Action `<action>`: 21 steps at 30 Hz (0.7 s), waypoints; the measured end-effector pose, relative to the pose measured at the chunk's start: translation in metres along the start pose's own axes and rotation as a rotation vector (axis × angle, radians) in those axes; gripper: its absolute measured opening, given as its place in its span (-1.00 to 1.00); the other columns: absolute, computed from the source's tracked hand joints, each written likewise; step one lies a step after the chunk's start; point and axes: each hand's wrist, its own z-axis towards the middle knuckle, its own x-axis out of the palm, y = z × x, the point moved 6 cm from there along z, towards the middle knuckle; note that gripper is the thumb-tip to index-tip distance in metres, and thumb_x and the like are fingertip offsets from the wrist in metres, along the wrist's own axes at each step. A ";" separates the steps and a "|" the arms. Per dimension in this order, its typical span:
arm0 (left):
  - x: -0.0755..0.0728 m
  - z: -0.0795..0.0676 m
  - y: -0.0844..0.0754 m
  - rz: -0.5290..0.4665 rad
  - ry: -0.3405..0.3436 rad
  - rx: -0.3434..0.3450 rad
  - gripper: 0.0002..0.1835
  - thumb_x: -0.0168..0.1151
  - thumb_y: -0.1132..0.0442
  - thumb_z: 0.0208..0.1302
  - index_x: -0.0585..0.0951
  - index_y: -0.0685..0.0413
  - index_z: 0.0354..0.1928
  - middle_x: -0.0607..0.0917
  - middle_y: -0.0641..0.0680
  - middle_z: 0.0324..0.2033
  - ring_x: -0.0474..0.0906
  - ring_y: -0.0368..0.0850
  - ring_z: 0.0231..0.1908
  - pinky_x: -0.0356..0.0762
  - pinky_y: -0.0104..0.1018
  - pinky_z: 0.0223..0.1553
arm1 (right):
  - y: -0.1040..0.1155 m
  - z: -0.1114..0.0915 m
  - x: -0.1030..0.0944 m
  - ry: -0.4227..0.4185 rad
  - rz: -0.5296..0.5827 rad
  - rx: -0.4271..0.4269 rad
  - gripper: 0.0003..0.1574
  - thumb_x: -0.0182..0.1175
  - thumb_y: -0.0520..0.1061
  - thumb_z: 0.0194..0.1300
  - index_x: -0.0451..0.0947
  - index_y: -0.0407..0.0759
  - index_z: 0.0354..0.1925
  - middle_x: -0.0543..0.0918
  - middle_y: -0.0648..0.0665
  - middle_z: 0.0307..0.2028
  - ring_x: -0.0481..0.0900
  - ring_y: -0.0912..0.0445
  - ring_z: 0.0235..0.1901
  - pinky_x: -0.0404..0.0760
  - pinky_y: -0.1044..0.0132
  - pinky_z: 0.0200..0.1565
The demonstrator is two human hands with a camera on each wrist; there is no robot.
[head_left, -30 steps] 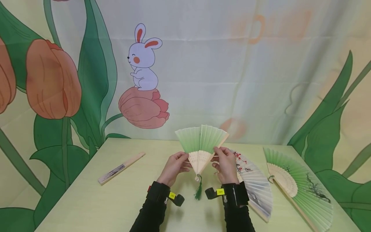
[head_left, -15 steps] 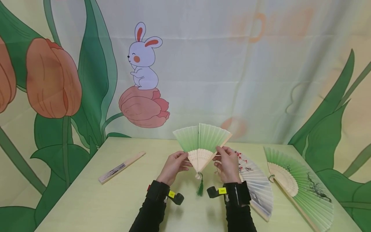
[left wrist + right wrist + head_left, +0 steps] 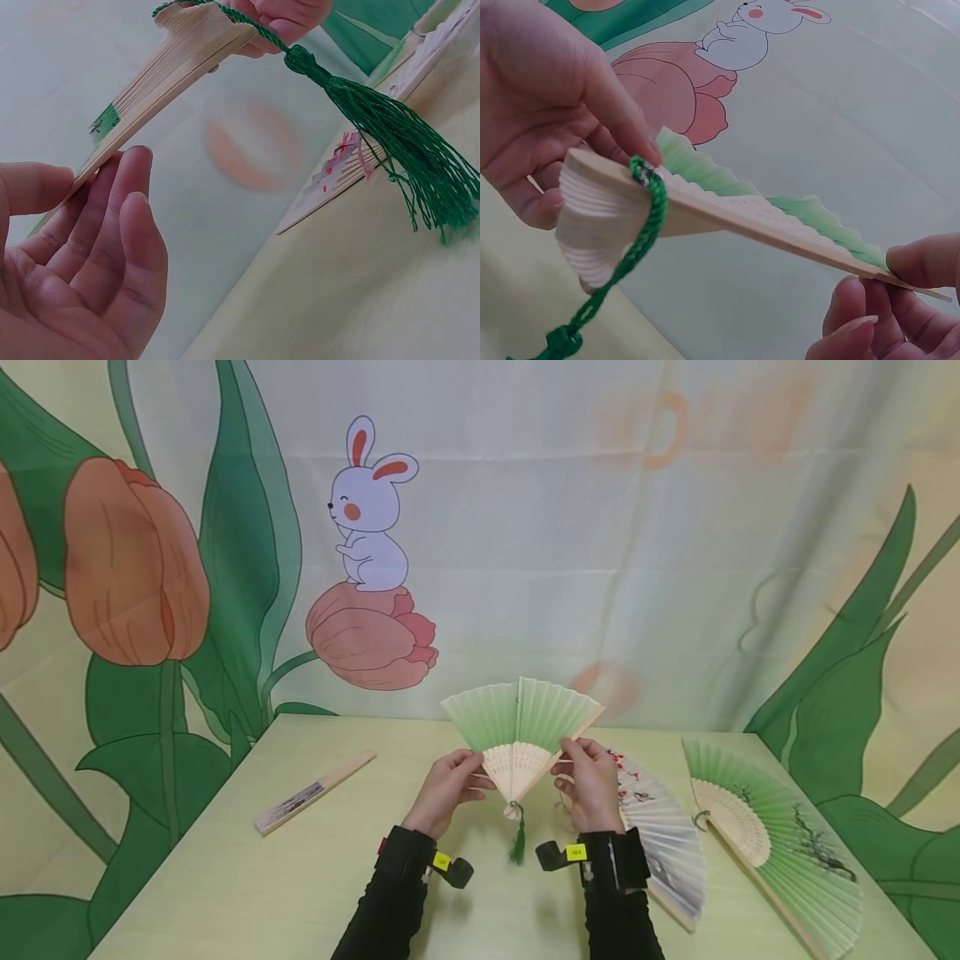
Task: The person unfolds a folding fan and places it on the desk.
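Held upright over the table is a partly spread green folding fan (image 3: 517,718), its pale slatted ribs pointing down to the pivot. A dark green tassel (image 3: 390,135) hangs from that pivot on a cord (image 3: 649,225). My left hand (image 3: 447,789) pinches the fan's left edge between thumb and fingers. On the opposite edge, my right hand (image 3: 588,783) pinches the outer rib, as the right wrist view also shows. Just behind the right hand lies an open white fan (image 3: 660,827) with red blossoms, partly covered by that hand and wrist.
A second open green fan (image 3: 787,843) lies at the right of the table (image 3: 225,893). On the left rests a folded fan (image 3: 315,793) with a printed outer stick. Behind the table hangs a backdrop (image 3: 510,568) printed with tulips and a rabbit.
The green fan in my hands has spread a little wider, its two top corners moving apart. Both hands keep their pinch on its edges.
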 end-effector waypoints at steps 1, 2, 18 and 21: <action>0.000 0.000 0.000 -0.002 0.000 0.000 -0.75 0.11 0.17 0.60 0.61 0.25 -0.07 0.74 0.03 -0.32 0.73 -0.16 -0.34 0.66 -0.37 -0.29 | 0.000 0.000 0.000 0.001 -0.001 -0.001 -0.81 0.20 -0.12 0.53 0.44 -0.21 -0.18 0.61 0.00 -0.39 0.57 0.17 -0.51 0.51 0.43 -0.49; 0.000 0.000 0.000 -0.003 0.001 0.001 -0.75 0.11 0.17 0.60 0.61 0.25 -0.07 0.74 0.03 -0.32 0.73 -0.16 -0.34 0.66 -0.37 -0.28 | 0.000 0.000 0.000 0.002 -0.001 -0.001 -0.81 0.20 -0.12 0.53 0.44 -0.21 -0.18 0.61 0.00 -0.39 0.57 0.17 -0.51 0.51 0.43 -0.49; -0.004 -0.002 -0.005 0.004 -0.001 0.013 -0.72 0.08 0.15 0.62 0.61 0.26 -0.06 0.73 0.05 -0.27 0.73 -0.16 -0.30 0.66 -0.37 -0.26 | 0.002 0.000 -0.001 -0.005 -0.020 0.008 -0.79 0.20 -0.09 0.54 0.44 -0.22 -0.15 0.60 0.00 -0.37 0.57 0.17 -0.49 0.52 0.43 -0.47; -0.005 -0.002 -0.005 -0.004 -0.002 0.010 -0.74 0.08 0.15 0.62 0.61 0.24 -0.07 0.74 0.05 -0.27 0.73 -0.17 -0.30 0.65 -0.37 -0.26 | 0.001 0.000 -0.001 -0.010 -0.027 0.011 -0.78 0.20 -0.08 0.54 0.45 -0.22 -0.14 0.59 0.00 -0.37 0.57 0.17 -0.48 0.53 0.43 -0.47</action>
